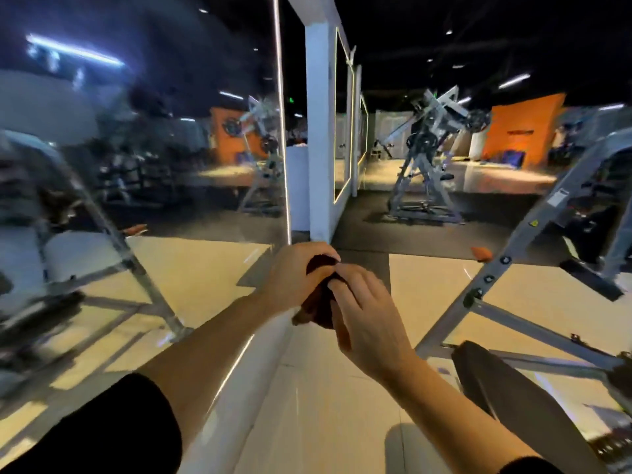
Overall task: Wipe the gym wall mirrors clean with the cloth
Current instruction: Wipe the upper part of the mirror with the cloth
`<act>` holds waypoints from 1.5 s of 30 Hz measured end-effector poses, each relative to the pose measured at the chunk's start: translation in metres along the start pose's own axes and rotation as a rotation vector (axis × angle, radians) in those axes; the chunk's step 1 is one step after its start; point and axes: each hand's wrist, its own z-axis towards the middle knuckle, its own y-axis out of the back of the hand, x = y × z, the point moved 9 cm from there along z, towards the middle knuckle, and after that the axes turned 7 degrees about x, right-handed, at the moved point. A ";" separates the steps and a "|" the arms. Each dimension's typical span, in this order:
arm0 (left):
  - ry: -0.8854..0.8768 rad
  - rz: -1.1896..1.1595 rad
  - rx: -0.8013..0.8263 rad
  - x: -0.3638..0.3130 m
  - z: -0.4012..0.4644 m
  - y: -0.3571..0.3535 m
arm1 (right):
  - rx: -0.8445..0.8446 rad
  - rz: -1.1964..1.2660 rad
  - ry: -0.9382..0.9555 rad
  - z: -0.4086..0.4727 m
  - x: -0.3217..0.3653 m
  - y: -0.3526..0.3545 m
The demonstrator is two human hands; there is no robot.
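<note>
I am holding the cloth (318, 299), a dark reddish-brown wad, bunched between both my hands in front of me, low in the middle of my view. My left hand (294, 278) is gripping it from the 9 o'clock side, fingers curling over its top edge. My right hand (366, 309) is pressing against it from 3 o'clock, with fingertips pinching into the folds and the thumb lying along its underside. The cloth is not touching any glass; it is hanging above the pale tiled floor (342, 405).

The wall mirror (143, 159) is filling the space from about 8 to 11 o'clock, its lit edge strip running down just above my left hand. It is reflecting blurred gym frames and an orange wall. A white pillar (318, 131) is standing at 12 o'clock, just beyond my hands, with further framed mirrors (343, 131) behind it. A grey weight machine (427, 159) is sitting farther off around 1 o'clock. A slanted grey machine frame (533, 241) is crossing the 3 o'clock side, near my right forearm. Black sleeves are covering my upper arms.
</note>
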 end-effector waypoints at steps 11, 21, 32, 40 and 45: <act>0.361 -0.454 -0.103 0.132 0.145 0.042 | -0.085 0.067 0.011 0.118 -0.119 -0.169; 0.038 0.341 0.010 0.175 0.370 0.080 | -0.294 0.730 -0.101 0.297 -0.332 -0.267; -0.115 0.743 -0.119 0.365 0.538 0.125 | -0.038 1.754 -0.560 0.450 -0.442 -0.458; 0.102 0.898 -0.263 0.456 0.689 0.187 | -0.053 2.414 -0.754 0.581 -0.523 -0.575; 0.303 1.118 -0.200 0.524 0.742 0.197 | -0.041 2.509 -0.946 0.637 -0.596 -0.676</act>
